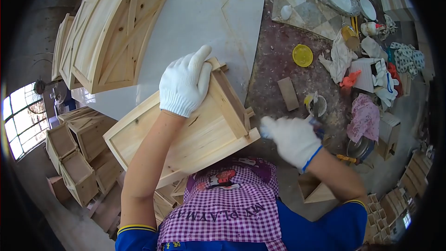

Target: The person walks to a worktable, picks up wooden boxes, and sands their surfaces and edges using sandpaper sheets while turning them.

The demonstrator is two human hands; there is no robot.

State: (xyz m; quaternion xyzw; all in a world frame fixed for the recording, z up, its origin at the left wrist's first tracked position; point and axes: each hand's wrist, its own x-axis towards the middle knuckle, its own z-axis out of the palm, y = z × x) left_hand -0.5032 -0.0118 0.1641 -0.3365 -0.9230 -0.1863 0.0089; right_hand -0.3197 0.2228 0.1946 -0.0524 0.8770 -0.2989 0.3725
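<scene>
A pale wooden box with a framed panel (200, 135) lies tilted in front of me, partly over the table edge. My left hand (186, 81), in a white knit glove, is closed on the upper edge of this box near its right end. Close to the box's right corner is my right hand (295, 139), gloved in white with a blue cuff. Its fingers are curled but blurred by motion. A dark bluish object shows beside the right hand, too smeared to name.
Wooden crates (116, 32) stand at the back left, with more boxes (79, 172) on the floor. A yellow lid (302, 55), a wood block (288, 94), a small tub (316, 104) and rags (364, 116) lie to the right. The grey sheet (200, 14) covers the table's left part.
</scene>
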